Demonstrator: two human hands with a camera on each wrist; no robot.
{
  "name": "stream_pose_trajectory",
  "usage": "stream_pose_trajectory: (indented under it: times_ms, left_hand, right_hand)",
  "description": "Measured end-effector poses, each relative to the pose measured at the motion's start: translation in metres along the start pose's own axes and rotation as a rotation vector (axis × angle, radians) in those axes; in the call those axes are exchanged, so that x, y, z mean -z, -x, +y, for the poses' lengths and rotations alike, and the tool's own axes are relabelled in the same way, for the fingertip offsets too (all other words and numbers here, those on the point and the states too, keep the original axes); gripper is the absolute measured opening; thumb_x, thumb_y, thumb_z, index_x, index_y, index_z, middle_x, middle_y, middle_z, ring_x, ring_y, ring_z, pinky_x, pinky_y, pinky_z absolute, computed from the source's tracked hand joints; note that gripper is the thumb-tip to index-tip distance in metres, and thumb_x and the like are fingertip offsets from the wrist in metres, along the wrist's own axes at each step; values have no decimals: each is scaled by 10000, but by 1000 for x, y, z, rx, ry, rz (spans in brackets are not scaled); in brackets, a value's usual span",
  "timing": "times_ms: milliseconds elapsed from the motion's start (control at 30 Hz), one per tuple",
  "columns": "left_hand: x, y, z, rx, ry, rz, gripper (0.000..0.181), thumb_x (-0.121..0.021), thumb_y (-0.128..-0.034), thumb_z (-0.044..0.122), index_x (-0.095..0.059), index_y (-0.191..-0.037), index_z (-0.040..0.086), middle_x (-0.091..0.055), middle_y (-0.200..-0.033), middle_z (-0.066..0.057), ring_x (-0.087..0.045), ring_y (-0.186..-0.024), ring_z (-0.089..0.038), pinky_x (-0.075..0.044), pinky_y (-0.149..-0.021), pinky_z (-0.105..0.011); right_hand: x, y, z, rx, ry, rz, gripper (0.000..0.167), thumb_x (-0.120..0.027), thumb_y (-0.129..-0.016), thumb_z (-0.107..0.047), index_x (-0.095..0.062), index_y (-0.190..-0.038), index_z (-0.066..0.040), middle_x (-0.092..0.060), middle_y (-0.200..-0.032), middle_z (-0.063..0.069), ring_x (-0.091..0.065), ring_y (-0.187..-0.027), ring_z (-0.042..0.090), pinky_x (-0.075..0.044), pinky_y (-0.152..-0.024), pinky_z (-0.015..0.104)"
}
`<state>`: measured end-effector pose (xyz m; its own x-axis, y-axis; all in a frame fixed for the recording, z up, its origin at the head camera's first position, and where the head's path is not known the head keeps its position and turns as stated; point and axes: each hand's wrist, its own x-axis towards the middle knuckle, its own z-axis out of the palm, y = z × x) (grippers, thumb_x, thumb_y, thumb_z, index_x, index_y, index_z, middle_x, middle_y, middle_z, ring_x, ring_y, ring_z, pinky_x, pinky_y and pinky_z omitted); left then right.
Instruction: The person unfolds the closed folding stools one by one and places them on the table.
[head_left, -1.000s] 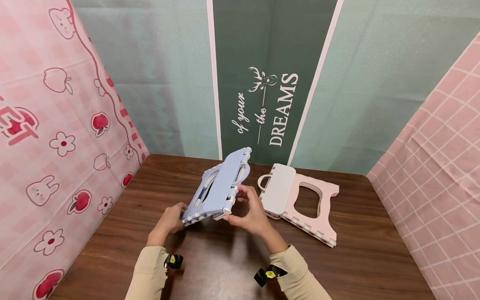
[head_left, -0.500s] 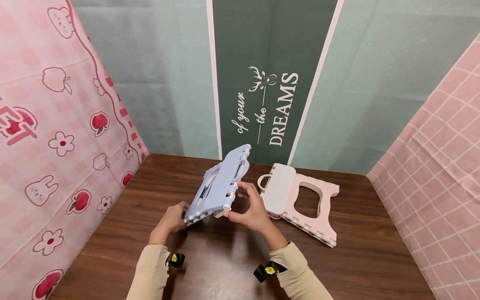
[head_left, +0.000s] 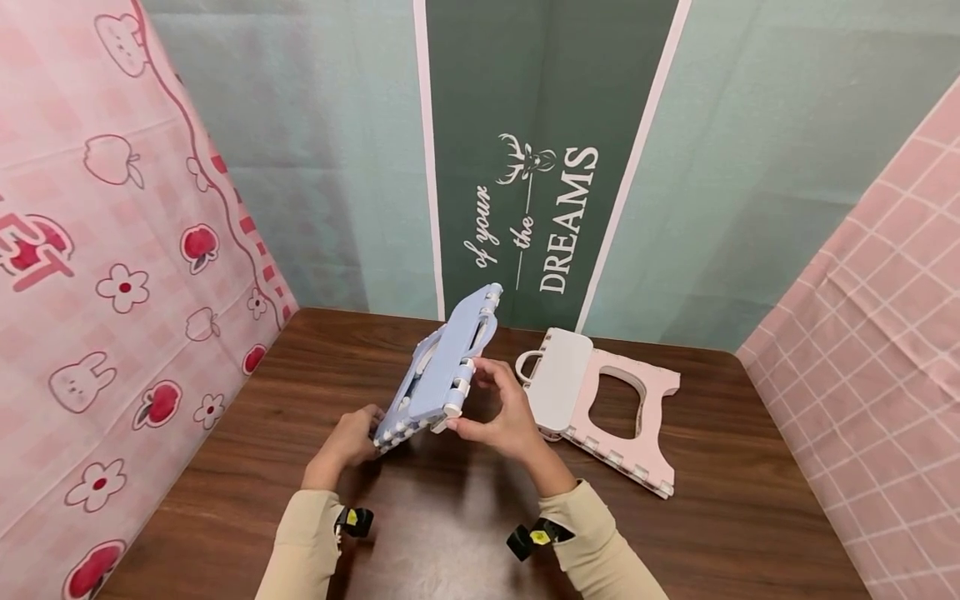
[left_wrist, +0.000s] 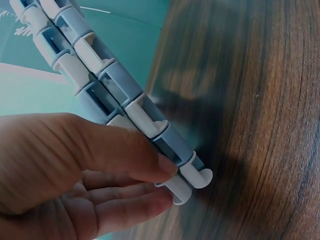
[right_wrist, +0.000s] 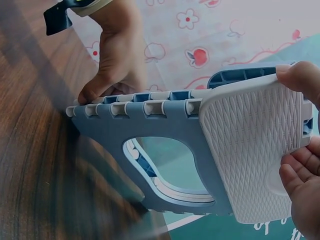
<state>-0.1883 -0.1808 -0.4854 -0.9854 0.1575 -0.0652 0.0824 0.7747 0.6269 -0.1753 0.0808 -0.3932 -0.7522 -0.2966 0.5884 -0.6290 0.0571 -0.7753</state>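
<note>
A blue and white folding step stool [head_left: 444, 367], folded nearly flat, is held tilted above the wooden table. My left hand [head_left: 354, 437] pinches the lower left corner of its legs. In the left wrist view, the thumb [left_wrist: 125, 155] presses on the row of blue and white hinge segments [left_wrist: 120, 82]. At the seat end, my right hand [head_left: 510, 417] grips the hinged edge below the loop handle. The right wrist view shows the stool's white textured seat panel [right_wrist: 250, 145] between the right thumb and fingers. The stool partly hides the left fingers in the head view.
A pink folding stool with a white seat panel [head_left: 561, 379] lies folded flat on the wooden table [head_left: 750, 500], just right of my right hand. Fabric curtains [head_left: 352, 167] stand along the back and both sides.
The blue stool has tipped a little more upright and its left end has shifted right. My left hand has moved slightly right with it. The right hand has barely moved; the pink stool stays put.
</note>
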Motion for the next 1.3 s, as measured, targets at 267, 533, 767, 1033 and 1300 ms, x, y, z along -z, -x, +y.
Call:
stream_pose_trajectory:
  times_ms: [267, 533, 767, 1033, 1300]
  left_hand:
    - [-3, -2, 5, -28, 37, -15, 491, -717, -516, -109, -567, -974, -19, -665, -882, -130, -611, -830, -270, -471, -703, -369]
    - [-8, -4, 7, -43, 76, -18, 498, -721, -498, -122, -569, -955, 3, -671, -846, -91, -609, -792, -228, -467, -700, -351]
    - [-10, -3, 7, -58, 89, -35, 489, -714, -500, -130, -562, -944, 11, -672, -835, -85, -611, -772, -200, -472, -687, -339]
    - [-9, -5, 13, -36, 66, -54, 458, -693, -505, -139, -566, -919, 10, -670, -821, -73, -600, -760, -212, -472, -666, -338]
    - [-10, -9, 18, -17, 14, -68, 461, -734, -495, -109, -570, -903, 30, -649, -748, -3, -556, -673, -138, -470, -635, -323]
  right_hand:
    - [1, -6, -3, 58, 33, 22, 714, -811, -540, 68, -484, -1167, 171, -505, -1099, 290, -507, -977, 417, -403, -826, 585]
    - [2, -12, -6, 52, 17, 16, 717, -808, -555, 64, -483, -1187, 165, -494, -1139, 296, -475, -1010, 471, -392, -844, 577]
    - [0, -15, -7, 43, 21, -1, 732, -808, -565, 55, -475, -1209, 155, -493, -1148, 281, -497, -1021, 421, -421, -852, 515]
    - [-1, -21, -7, 48, 32, -11, 724, -792, -570, 47, -475, -1213, 149, -494, -1147, 278, -495, -1028, 399, -422, -849, 499]
    - [-1, -26, -6, 10, 22, -29, 716, -786, -588, 31, -481, -1229, 127, -499, -1152, 252, -500, -1040, 355, -414, -863, 494]
